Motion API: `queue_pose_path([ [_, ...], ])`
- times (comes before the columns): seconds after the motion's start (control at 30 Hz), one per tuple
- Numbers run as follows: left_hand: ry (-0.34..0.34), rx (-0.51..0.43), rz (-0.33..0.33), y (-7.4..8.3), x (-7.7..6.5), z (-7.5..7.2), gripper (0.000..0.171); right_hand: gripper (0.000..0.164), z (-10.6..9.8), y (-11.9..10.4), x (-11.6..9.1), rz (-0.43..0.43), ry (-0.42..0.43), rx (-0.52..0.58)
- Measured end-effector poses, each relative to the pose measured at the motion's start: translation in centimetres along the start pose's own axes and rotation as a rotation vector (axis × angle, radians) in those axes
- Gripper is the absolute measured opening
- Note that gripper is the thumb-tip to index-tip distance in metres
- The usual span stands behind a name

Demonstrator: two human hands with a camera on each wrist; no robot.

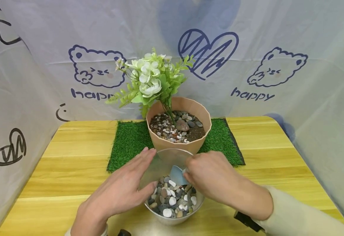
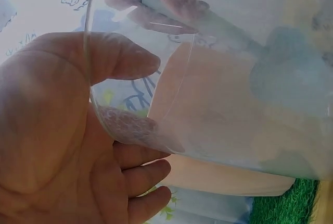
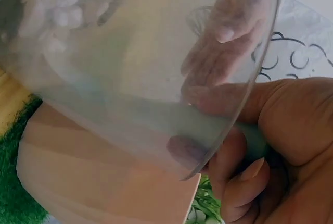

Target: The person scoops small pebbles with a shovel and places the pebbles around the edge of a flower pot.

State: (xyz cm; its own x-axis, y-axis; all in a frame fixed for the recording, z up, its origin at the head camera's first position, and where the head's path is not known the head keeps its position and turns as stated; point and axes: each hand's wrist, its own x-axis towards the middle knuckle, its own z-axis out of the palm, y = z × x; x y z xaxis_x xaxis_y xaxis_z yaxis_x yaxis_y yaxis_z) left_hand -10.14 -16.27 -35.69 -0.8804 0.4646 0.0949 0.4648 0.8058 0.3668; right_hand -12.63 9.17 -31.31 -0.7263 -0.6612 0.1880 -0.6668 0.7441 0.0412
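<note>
A clear plastic bucket stands at the table's front, with grey, brown and white pebbles inside. My right hand grips the handle of a small pale blue-green shovel, its blade down at the pebbles. Through the clear wall, the left wrist view shows the shovel's handle and broad blade. At the bucket's left side is my left hand, with fingers extended and thumb apart, close around the rim. Whether it presses the wall is unclear.
Just behind the bucket, a peach flowerpot holds soil, stones and white artificial flowers. It stands on a green turf mat on the wooden table. A printed cloth hangs around the back and sides.
</note>
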Motion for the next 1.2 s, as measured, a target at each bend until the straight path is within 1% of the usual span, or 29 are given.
queue_pose_path([
  [0.1, 0.008, 0.028, 0.004, 0.1, 0.1, 0.0, 0.081, 0.037, 0.0, 0.1, 0.3, 0.026, -0.049, 0.05],
  [0.23, 0.028, 0.075, 0.013, 0.3, 0.2, 0.2, 0.082, 0.038, 0.1, 0.3, 0.7, 0.09, -0.136, 0.13],
  [0.37, 0.044, 0.106, 0.027, 0.4, 0.3, 0.3, 0.082, 0.031, 0.0, 0.3, 0.9, 0.153, -0.181, 0.185],
  [0.47, 0.05, 0.11, 0.03, 0.4, 0.3, 0.3, 0.081, 0.024, -0.1, 0.0, 1.0, 0.16, -0.193, 0.185],
  [0.6, 0.051, 0.11, 0.022, 0.4, 0.3, 0.3, 0.081, 0.031, -0.3, -0.2, 1.1, 0.15, -0.21, 0.173],
  [0.67, 0.056, 0.114, 0.02, 0.4, 0.3, 0.4, 0.08, 0.035, -0.4, -0.2, 1.0, 0.162, -0.22, 0.18],
  [0.77, 0.067, 0.131, 0.023, 0.5, 0.3, 0.6, 0.078, 0.035, -0.5, -0.1, 0.9, 0.18, -0.226, 0.193],
  [0.87, 0.071, 0.136, 0.027, 0.6, 0.3, 0.6, 0.078, 0.031, -0.4, -0.1, 0.7, 0.189, -0.225, 0.197],
  [1.0, 0.047, 0.124, 0.008, 0.7, 0.2, 0.6, 0.081, 0.027, -0.2, -0.2, 0.6, 0.187, -0.216, 0.201],
  [1.1, 0.028, 0.123, -0.013, 0.7, 0.0, 0.5, 0.082, 0.029, -0.1, -0.2, 0.6, 0.191, -0.218, 0.201],
  [1.2, 0.007, 0.109, -0.037, 0.7, -0.2, 0.4, 0.088, 0.031, -0.1, -0.2, 0.6, 0.204, -0.221, 0.212],
])
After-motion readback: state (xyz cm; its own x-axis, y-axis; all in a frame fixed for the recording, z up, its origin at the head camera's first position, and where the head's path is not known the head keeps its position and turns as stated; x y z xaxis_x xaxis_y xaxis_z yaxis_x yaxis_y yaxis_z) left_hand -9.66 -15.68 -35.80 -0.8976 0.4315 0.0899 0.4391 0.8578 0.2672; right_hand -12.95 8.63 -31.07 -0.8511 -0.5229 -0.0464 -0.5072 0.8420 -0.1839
